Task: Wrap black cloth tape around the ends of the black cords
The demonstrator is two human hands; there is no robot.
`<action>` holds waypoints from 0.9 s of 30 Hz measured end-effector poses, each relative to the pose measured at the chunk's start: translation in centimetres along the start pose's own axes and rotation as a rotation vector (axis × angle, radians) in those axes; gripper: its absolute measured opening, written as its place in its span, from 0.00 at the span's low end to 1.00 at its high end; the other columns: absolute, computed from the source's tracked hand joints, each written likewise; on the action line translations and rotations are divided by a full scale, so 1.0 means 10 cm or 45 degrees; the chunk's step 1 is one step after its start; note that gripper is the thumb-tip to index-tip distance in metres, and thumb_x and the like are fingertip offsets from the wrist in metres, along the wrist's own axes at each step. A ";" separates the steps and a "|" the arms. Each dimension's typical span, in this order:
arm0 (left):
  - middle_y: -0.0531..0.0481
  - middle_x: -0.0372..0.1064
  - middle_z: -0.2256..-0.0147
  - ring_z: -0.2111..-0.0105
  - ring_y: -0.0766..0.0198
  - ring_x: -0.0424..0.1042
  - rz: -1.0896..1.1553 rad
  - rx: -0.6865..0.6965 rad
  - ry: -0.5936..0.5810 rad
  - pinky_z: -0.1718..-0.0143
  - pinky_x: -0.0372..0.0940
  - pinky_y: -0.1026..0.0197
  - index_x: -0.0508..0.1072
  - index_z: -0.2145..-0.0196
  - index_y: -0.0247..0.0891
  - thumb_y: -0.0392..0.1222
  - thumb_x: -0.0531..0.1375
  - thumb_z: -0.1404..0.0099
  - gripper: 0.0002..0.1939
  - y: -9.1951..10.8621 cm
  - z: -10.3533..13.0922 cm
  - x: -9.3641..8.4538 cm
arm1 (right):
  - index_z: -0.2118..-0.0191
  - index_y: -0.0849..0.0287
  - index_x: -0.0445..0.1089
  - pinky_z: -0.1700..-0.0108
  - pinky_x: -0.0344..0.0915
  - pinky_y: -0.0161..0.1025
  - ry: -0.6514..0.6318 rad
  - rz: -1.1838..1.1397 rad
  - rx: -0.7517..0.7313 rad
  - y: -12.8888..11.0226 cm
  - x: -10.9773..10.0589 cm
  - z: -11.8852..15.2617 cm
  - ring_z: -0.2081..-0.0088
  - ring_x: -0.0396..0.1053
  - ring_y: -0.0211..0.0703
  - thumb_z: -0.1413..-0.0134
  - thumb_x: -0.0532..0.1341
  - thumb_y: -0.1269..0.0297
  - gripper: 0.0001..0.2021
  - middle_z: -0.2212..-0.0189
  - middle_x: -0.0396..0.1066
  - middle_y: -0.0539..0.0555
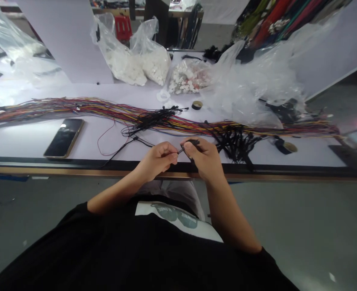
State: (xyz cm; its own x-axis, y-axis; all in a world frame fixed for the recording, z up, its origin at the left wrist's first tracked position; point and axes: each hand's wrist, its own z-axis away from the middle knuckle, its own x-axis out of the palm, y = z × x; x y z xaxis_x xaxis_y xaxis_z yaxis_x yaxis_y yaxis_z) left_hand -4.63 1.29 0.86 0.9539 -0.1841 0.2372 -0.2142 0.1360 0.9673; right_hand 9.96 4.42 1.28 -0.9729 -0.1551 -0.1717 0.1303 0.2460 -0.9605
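At the table's front edge my left hand (160, 159) pinches a thin black wire (180, 151) between thumb and fingers. Close beside it, my right hand (205, 157) is closed around a small black piece (193, 142), whose kind I cannot make out; the fingers hide part of it. The wire spans the short gap between the hands. Behind them a long bundle of coloured wires (106, 107) runs across the table. Black wire ends with small connectors (157, 119) lie on it, and a cluster of black strips (237, 143) lies right of my right hand.
A phone (64, 138) lies at the left. Rolls of black tape (197, 105) sit behind the bundle and at the right. Clear bags of white parts (157, 64) stand at the back, near a large crumpled plastic bag (254, 81). The table's dark edge (75, 165) runs along the front.
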 end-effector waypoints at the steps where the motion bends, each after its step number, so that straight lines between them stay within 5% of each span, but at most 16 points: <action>1: 0.59 0.63 0.81 0.88 0.79 0.52 0.010 -0.004 -0.017 0.88 0.42 0.73 0.64 0.71 0.35 0.36 0.58 0.45 0.04 0.01 0.01 0.00 | 0.71 0.58 0.72 0.75 0.54 0.35 0.035 -0.079 0.028 0.01 0.01 0.01 0.79 0.57 0.34 0.55 0.64 0.50 0.15 0.83 0.62 0.46; 8: 0.60 0.62 0.83 0.89 0.80 0.48 0.010 -0.037 -0.093 0.87 0.38 0.72 0.68 0.69 0.34 0.40 0.61 0.47 0.08 0.00 0.02 -0.04 | 0.77 0.59 0.69 0.78 0.51 0.33 0.049 -0.415 0.278 0.01 0.06 0.02 0.82 0.52 0.31 0.60 0.66 0.48 0.17 0.87 0.56 0.44; 15: 0.60 0.60 0.83 0.89 0.80 0.48 0.212 0.041 0.090 0.87 0.38 0.71 0.65 0.72 0.35 0.44 0.63 0.51 0.13 -0.03 -0.02 -0.03 | 0.62 0.56 0.73 0.62 0.62 0.38 -0.206 0.179 0.061 0.03 -0.11 0.13 0.68 0.66 0.40 0.50 0.59 0.54 0.13 0.72 0.69 0.49; 21: 0.60 0.60 0.81 0.86 0.78 0.51 0.034 0.195 0.217 0.85 0.45 0.70 0.65 0.71 0.36 0.42 0.59 0.45 0.08 -0.05 -0.02 0.02 | 0.48 0.52 0.62 0.61 0.63 0.42 -0.114 0.207 0.067 0.05 -0.05 0.29 0.69 0.66 0.41 0.50 0.57 0.61 0.21 0.68 0.69 0.50; 27: 0.57 0.62 0.78 0.79 0.74 0.60 -0.266 0.347 0.220 0.76 0.56 0.69 0.66 0.71 0.37 0.36 0.54 0.42 0.02 -0.07 0.01 0.03 | 0.55 0.55 0.59 0.64 0.62 0.40 -0.070 0.164 0.079 0.02 0.06 0.27 0.72 0.65 0.38 0.50 0.56 0.62 0.15 0.75 0.66 0.45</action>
State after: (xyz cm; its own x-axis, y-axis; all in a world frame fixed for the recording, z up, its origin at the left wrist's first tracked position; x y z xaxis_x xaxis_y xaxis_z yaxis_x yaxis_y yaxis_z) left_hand -4.25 1.09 0.25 0.9993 -0.0107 0.0362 -0.0375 -0.1552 0.9872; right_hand 9.91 1.80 0.38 -0.9357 -0.1786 -0.3042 0.2663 0.2077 -0.9412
